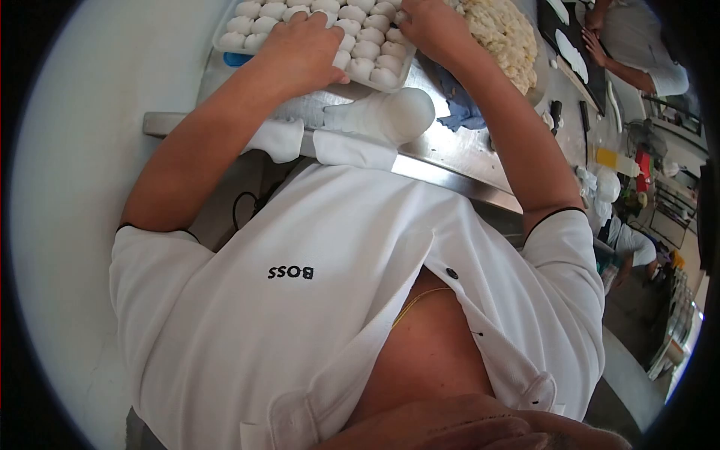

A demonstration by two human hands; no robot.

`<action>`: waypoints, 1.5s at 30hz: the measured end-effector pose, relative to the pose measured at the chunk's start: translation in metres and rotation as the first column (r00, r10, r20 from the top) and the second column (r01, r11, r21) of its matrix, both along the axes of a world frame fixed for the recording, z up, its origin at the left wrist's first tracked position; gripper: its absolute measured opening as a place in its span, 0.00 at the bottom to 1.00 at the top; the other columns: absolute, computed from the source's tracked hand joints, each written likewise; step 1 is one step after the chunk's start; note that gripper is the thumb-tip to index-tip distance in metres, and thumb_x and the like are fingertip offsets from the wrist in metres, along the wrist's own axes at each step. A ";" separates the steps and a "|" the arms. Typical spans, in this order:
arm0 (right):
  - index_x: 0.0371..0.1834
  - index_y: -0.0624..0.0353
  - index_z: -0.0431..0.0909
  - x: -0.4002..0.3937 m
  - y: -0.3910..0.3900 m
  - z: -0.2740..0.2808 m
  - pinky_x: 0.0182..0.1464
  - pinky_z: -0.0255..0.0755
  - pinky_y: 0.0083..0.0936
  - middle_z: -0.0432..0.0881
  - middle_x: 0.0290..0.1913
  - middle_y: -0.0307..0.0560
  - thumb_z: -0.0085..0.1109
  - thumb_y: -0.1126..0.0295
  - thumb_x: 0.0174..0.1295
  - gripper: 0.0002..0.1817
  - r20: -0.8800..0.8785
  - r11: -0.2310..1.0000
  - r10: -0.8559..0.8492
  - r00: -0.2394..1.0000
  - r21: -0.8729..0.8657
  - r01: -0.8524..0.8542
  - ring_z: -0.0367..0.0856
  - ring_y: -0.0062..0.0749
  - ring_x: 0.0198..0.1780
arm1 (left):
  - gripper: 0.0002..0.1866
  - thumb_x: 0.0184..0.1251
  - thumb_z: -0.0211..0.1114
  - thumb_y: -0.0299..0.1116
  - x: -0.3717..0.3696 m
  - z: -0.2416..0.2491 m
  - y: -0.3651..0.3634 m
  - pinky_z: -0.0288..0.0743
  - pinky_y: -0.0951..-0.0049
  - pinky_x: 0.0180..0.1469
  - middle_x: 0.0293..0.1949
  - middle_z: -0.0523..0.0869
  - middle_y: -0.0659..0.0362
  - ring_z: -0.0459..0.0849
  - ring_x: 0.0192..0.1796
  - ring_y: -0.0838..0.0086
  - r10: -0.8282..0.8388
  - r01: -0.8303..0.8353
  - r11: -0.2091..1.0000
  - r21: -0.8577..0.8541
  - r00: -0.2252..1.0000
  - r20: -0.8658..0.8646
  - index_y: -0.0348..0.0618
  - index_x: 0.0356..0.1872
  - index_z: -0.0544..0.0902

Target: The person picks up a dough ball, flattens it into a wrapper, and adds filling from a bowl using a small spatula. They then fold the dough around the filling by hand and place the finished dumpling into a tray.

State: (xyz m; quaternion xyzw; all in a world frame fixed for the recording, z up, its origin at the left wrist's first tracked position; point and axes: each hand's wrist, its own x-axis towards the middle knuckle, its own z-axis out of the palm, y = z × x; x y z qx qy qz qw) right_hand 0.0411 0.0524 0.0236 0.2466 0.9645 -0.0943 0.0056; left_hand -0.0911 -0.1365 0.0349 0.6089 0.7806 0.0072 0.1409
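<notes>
A white tray (411, 61) at the top holds several rows of round white balls (365, 49). My left hand (304, 46) lies over the tray's near part, fingers apart on the balls and thumb out toward the near rim. At the tray's right edge is my right hand (433, 28), its visible fingers curled together beside the balls; the upper part of this hand is cut off by the frame, and what it holds is hidden. Just below the tray lies a translucent, round-ended white object (405, 116).
A pale lumpy mass (504, 41) sits right of my right hand, with a blue cloth (463, 109) near it. White cloth (352, 150) hangs over the metal table edge (457, 180). At the upper right, another person's hand (595, 49) is by a dark board (559, 41).
</notes>
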 end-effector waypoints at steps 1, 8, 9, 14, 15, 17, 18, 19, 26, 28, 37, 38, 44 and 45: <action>0.43 0.65 0.82 0.001 -0.001 -0.001 0.49 0.76 0.50 0.82 0.44 0.71 0.51 0.67 0.64 0.14 -0.018 1.000 0.030 0.999 -0.002 -0.030 0.83 0.63 0.46 | 0.35 0.53 0.77 0.47 0.000 0.000 0.000 0.71 0.55 0.64 0.61 0.77 0.46 0.74 0.65 0.53 -0.009 0.009 1.000 0.017 1.000 0.009 0.39 0.61 0.79; 0.44 0.65 0.82 0.006 -0.003 -0.003 0.50 0.76 0.49 0.82 0.43 0.71 0.50 0.68 0.64 0.14 -0.012 0.999 0.039 0.999 -0.008 -0.039 0.83 0.62 0.47 | 0.35 0.53 0.77 0.47 0.004 -0.003 -0.001 0.71 0.54 0.64 0.61 0.77 0.46 0.74 0.65 0.54 -0.014 0.020 0.995 0.101 0.998 -0.061 0.39 0.60 0.79; 0.45 0.64 0.81 0.003 -0.001 -0.005 0.50 0.76 0.49 0.82 0.43 0.71 0.50 0.69 0.64 0.14 0.034 1.000 0.015 0.999 -0.004 -0.015 0.84 0.61 0.47 | 0.35 0.53 0.77 0.47 0.004 -0.003 -0.001 0.71 0.54 0.64 0.61 0.77 0.46 0.74 0.65 0.54 -0.014 0.020 0.995 0.100 0.998 -0.062 0.39 0.60 0.79; 0.48 0.64 0.80 -0.009 0.008 -0.005 0.50 0.76 0.48 0.84 0.42 0.69 0.50 0.69 0.64 0.15 0.057 0.997 -0.050 0.997 -0.047 0.053 0.84 0.60 0.46 | 0.35 0.53 0.77 0.48 0.003 -0.002 -0.001 0.71 0.53 0.64 0.60 0.78 0.46 0.74 0.64 0.54 -0.025 0.031 0.995 0.095 0.998 -0.060 0.39 0.60 0.79; 0.47 0.65 0.80 -0.012 0.010 0.002 0.51 0.76 0.48 0.84 0.43 0.68 0.50 0.69 0.63 0.15 0.048 0.992 -0.055 0.997 -0.110 0.060 0.84 0.60 0.46 | 0.35 0.53 0.77 0.48 0.004 0.000 -0.001 0.71 0.53 0.64 0.60 0.78 0.46 0.74 0.64 0.54 -0.025 0.030 0.995 0.092 0.998 -0.058 0.39 0.60 0.79; 0.46 0.66 0.81 -0.012 0.012 0.007 0.51 0.76 0.48 0.85 0.43 0.67 0.51 0.68 0.63 0.15 0.041 0.983 -0.061 0.997 -0.171 0.067 0.84 0.60 0.46 | 0.35 0.53 0.77 0.48 0.006 0.005 0.000 0.72 0.53 0.63 0.58 0.78 0.47 0.75 0.63 0.54 -0.002 0.003 0.999 0.051 1.000 -0.030 0.39 0.60 0.79; 0.44 0.66 0.81 -0.011 0.012 0.009 0.51 0.76 0.48 0.85 0.42 0.67 0.51 0.67 0.62 0.15 0.056 0.987 -0.020 0.998 -0.157 0.029 0.84 0.60 0.46 | 0.35 0.53 0.77 0.48 0.005 0.004 0.000 0.72 0.53 0.63 0.58 0.78 0.47 0.75 0.63 0.54 -0.002 0.003 0.999 0.051 1.000 -0.029 0.39 0.60 0.79; 0.43 0.66 0.82 -0.010 0.011 0.010 0.51 0.76 0.48 0.85 0.42 0.67 0.52 0.67 0.62 0.15 0.074 0.990 0.022 0.997 -0.143 -0.012 0.84 0.60 0.46 | 0.35 0.53 0.77 0.48 0.004 0.004 0.000 0.72 0.53 0.62 0.57 0.79 0.48 0.76 0.62 0.53 -0.008 0.010 0.998 0.061 0.999 -0.031 0.39 0.60 0.80; 0.42 0.65 0.83 -0.002 0.004 0.004 0.51 0.76 0.47 0.85 0.41 0.67 0.51 0.64 0.63 0.16 0.062 0.995 0.054 0.997 -0.093 -0.048 0.84 0.60 0.46 | 0.36 0.51 0.78 0.47 0.002 0.000 0.001 0.73 0.53 0.61 0.58 0.79 0.48 0.76 0.62 0.53 -0.024 0.026 0.997 0.078 0.999 -0.025 0.39 0.60 0.80; 0.42 0.64 0.83 -0.003 0.003 -0.001 0.51 0.76 0.47 0.85 0.40 0.66 0.50 0.63 0.64 0.17 0.102 0.996 0.055 0.993 -0.078 -0.047 0.84 0.59 0.45 | 0.36 0.52 0.77 0.47 0.004 0.001 0.000 0.72 0.54 0.62 0.58 0.78 0.48 0.75 0.63 0.54 -0.012 0.015 0.997 0.081 0.999 -0.030 0.39 0.61 0.79; 0.47 0.57 0.83 0.003 0.024 -0.011 0.50 0.77 0.45 0.84 0.40 0.60 0.54 0.61 0.65 0.15 -0.076 0.996 0.049 0.996 -0.065 -0.054 0.83 0.56 0.44 | 0.36 0.53 0.77 0.48 0.001 0.006 0.004 0.72 0.56 0.63 0.60 0.77 0.48 0.74 0.64 0.55 0.005 -0.006 0.999 -0.032 1.000 -0.007 0.40 0.61 0.79; 0.47 0.57 0.83 0.002 0.024 -0.010 0.50 0.77 0.45 0.84 0.40 0.60 0.54 0.61 0.65 0.15 -0.078 0.996 0.054 0.996 -0.060 -0.058 0.83 0.56 0.44 | 0.36 0.53 0.77 0.48 0.000 0.005 0.003 0.72 0.56 0.63 0.60 0.77 0.49 0.75 0.64 0.55 0.002 -0.002 1.000 -0.020 1.000 0.002 0.40 0.61 0.79; 0.44 0.65 0.81 -0.004 0.015 -0.001 0.51 0.77 0.50 0.80 0.48 0.67 0.52 0.63 0.65 0.16 -0.080 0.998 -0.067 0.995 -0.002 0.067 0.82 0.62 0.48 | 0.36 0.53 0.77 0.48 0.000 0.004 0.002 0.72 0.56 0.62 0.57 0.78 0.50 0.75 0.62 0.56 -0.003 0.003 1.000 -0.006 1.000 0.013 0.39 0.61 0.79; 0.45 0.64 0.81 -0.005 0.015 -0.004 0.51 0.77 0.49 0.81 0.48 0.67 0.52 0.63 0.64 0.16 -0.090 0.998 -0.062 0.994 0.004 0.063 0.82 0.61 0.48 | 0.36 0.53 0.77 0.48 -0.001 0.004 0.001 0.72 0.56 0.62 0.57 0.78 0.50 0.75 0.62 0.56 0.001 -0.001 1.000 -0.005 1.000 0.015 0.39 0.61 0.79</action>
